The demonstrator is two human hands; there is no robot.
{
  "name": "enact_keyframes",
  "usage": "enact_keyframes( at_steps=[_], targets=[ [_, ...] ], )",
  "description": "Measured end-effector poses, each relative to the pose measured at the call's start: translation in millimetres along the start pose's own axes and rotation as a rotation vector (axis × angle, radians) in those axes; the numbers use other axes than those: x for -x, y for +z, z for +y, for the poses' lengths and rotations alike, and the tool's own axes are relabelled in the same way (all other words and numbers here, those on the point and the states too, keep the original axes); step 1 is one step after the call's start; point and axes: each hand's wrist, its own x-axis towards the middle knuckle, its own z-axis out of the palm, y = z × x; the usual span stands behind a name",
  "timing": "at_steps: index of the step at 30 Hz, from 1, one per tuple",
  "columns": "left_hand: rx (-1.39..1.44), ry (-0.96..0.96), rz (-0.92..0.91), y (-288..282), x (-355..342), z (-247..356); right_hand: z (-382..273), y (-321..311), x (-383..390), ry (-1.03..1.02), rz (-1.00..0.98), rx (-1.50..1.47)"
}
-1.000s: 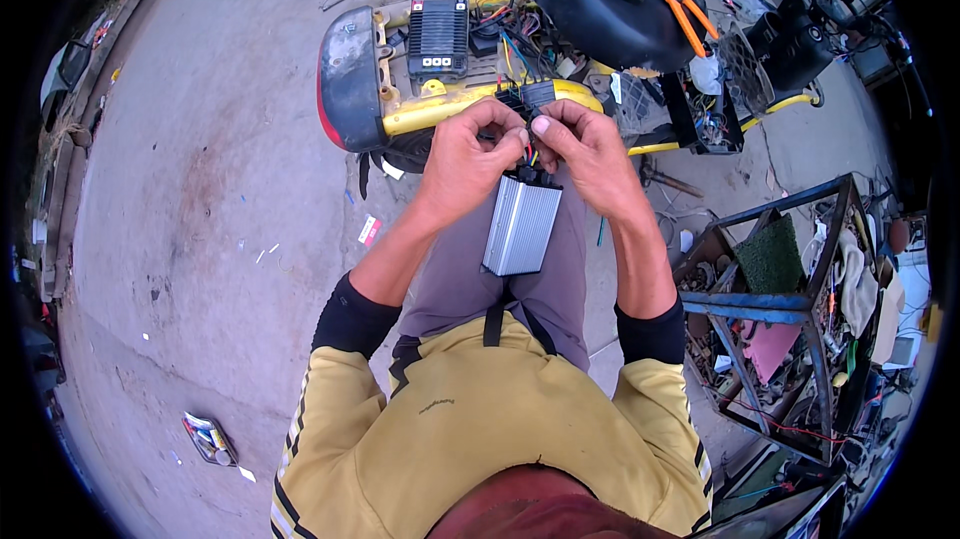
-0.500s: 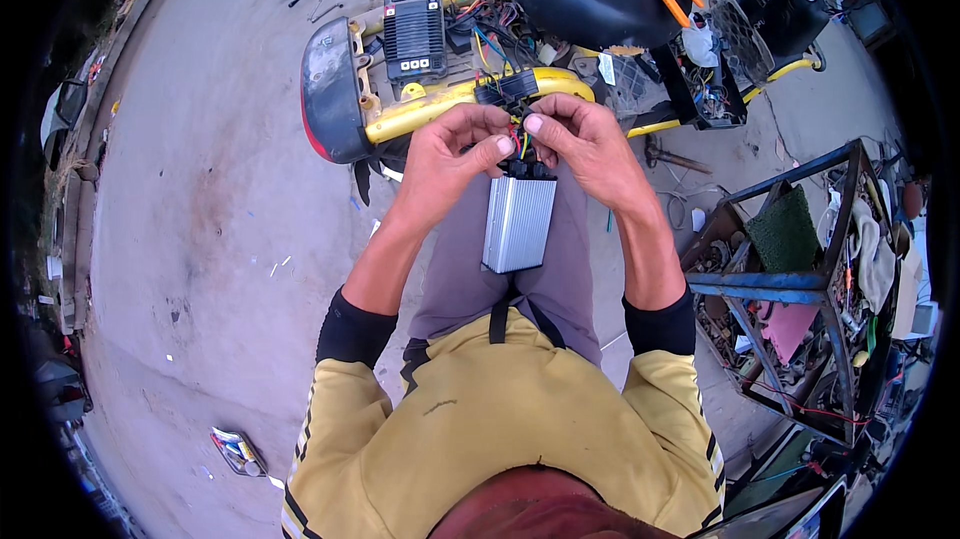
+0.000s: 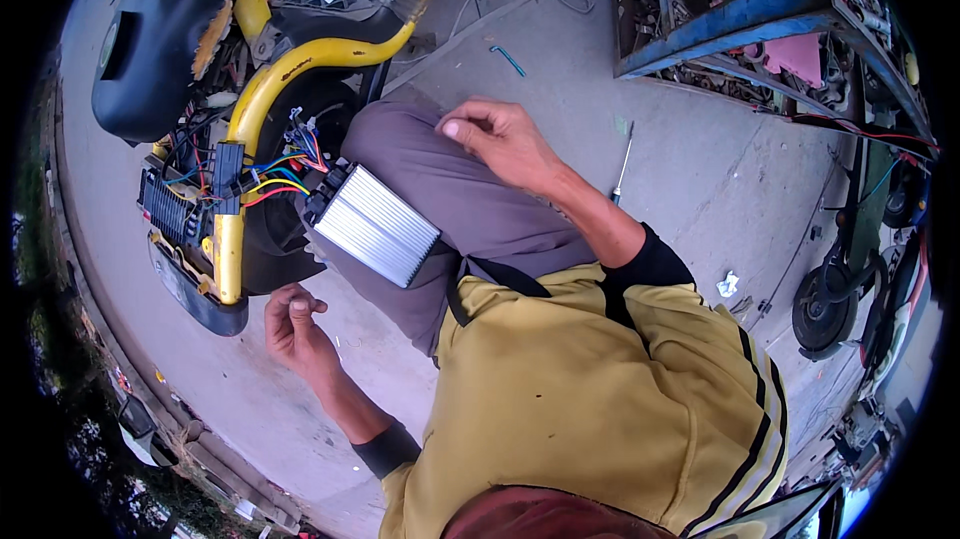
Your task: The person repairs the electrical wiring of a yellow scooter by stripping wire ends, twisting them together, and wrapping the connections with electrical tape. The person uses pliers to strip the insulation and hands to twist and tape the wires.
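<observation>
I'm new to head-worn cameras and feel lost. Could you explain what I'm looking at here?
No robot here: these are a person's bare left hand and right hand. Every picture comes from one wide fisheye camera on their head, looking down, so straight edges bend. A silver finned box lies on the lap, with coloured wires running from its end toward a black block at a yellow tube. The left hand is near one end of that tube; the right is over the trousers. Neither visibly holds anything. What looks like a screwdriver lies on the pavement.
</observation>
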Motion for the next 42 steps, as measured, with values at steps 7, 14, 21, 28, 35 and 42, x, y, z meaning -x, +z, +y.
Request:
enact_keyframes(
  at_steps=[7,14,21,28,35,42],
  targets=[
    [-0.001,-0.335,0.037,-24.6,20.9,-39.7,223.9,-121.5,37.1,0.568,0.374,0.133],
    [-0.099,-0.532,0.153,-42.0,24.5,-68.9,341.6,-65.8,73.8,0.842,0.28,0.064],
    [-0.138,-0.56,0.24,-48.2,35.9,-90.1,255.0,-47.4,29.4,0.85,0.115,-0.504],
    [-0.221,-0.555,0.162,-45.6,35.6,-96.1,63.3,-46.1,-40.3,0.108,0.225,-0.062],
    [-0.861,-0.299,0.146,-57.3,45.4,-88.8,-178.2,0.7,-100.4,-0.913,0.297,0.306],
    [-0.678,-0.058,0.242,-45.7,43.7,-33.6,-271.8,92.0,-188.8,-1.29,0.079,0.814]
  ],
)
